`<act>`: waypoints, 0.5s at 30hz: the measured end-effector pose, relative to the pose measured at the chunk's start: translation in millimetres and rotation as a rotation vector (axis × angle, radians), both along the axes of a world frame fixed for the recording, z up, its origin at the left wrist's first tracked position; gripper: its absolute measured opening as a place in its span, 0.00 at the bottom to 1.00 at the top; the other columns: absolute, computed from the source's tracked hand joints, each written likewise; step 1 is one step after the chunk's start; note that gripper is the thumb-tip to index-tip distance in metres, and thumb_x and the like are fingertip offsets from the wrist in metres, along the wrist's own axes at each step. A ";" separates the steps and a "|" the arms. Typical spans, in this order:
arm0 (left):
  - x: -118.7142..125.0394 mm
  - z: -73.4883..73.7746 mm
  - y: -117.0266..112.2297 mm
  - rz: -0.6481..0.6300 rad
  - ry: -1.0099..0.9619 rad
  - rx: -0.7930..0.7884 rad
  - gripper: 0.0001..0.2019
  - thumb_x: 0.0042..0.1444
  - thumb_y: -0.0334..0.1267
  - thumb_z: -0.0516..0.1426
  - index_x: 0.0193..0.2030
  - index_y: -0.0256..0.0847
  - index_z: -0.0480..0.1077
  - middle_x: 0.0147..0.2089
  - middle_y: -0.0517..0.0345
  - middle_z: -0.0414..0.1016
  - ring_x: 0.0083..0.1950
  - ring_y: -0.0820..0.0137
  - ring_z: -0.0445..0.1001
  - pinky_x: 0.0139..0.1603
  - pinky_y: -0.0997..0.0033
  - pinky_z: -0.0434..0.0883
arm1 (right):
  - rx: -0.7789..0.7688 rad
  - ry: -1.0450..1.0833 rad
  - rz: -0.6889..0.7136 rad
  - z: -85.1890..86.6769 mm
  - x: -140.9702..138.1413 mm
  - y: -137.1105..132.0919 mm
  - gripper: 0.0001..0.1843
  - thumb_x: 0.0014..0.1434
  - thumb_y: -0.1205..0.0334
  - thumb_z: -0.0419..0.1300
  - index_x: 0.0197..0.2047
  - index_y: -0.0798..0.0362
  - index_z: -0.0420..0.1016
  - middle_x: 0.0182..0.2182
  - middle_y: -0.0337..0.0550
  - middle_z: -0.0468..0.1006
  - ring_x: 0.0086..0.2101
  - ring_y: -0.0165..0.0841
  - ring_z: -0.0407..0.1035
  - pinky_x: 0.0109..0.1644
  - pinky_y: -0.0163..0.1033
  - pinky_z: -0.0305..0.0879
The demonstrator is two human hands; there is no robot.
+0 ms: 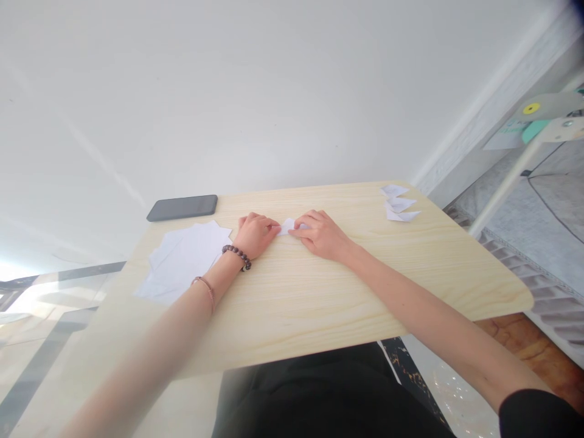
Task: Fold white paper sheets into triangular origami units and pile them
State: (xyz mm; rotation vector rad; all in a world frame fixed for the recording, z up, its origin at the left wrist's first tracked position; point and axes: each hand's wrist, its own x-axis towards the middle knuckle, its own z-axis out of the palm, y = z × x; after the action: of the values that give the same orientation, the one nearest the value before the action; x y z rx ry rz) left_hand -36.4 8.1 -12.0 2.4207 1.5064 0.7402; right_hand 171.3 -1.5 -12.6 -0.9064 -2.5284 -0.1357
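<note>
A small piece of folded white paper [287,226] lies between my hands near the middle of the table. My left hand [256,235] pinches its left end, thumb and forefinger pressed together. At the right end, the fingers of my right hand [322,234] are closed on the same paper and cover part of it. Only the paper's middle shows, with a raised peak at its top. Loose white paper sheets [189,252] lie fanned and overlapping to the left, partly behind my left forearm. Three folded paper pieces [400,204] with pointed ends sit at the far right.
The light wooden table [292,322] has rounded corners and stands against a white wall [274,97]. A dark phone [182,208] rests at its back left corner. Beyond the right edge stands a pale metal frame [506,182] with a grey and teal joint.
</note>
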 end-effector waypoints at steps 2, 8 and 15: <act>0.2 0.6 -0.5 0.004 0.005 -0.012 0.12 0.54 0.44 0.49 0.35 0.45 0.72 0.36 0.57 0.74 0.45 0.61 0.63 0.49 0.57 0.53 | -0.013 0.001 0.004 -0.1 0.0 0.7 0.15 0.55 0.70 0.51 0.41 0.47 0.74 0.39 0.43 0.72 0.42 0.36 0.58 0.44 0.43 0.52; 2.3 1.0 -3.2 0.063 0.034 -0.043 0.11 0.54 0.45 0.49 0.36 0.47 0.71 0.35 0.58 0.73 0.46 0.60 0.61 0.48 0.54 0.53 | -0.040 0.036 -0.006 1.0 6.1 4.6 0.15 0.55 0.70 0.50 0.38 0.49 0.76 0.37 0.43 0.74 0.40 0.34 0.61 0.43 0.41 0.57; 3.5 -0.9 -6.0 0.041 0.091 0.021 0.13 0.56 0.41 0.48 0.46 0.51 0.67 0.40 0.56 0.69 0.46 0.60 0.61 0.45 0.54 0.59 | -0.101 0.100 -0.083 2.9 23.8 10.0 0.15 0.54 0.70 0.49 0.35 0.51 0.77 0.37 0.41 0.74 0.39 0.33 0.64 0.43 0.39 0.62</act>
State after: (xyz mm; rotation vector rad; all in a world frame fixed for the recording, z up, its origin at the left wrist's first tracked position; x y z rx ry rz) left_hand -33.0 2.1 -12.9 2.4762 1.5945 0.6654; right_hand 195.1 8.5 -9.6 -1.0322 -2.4241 0.0119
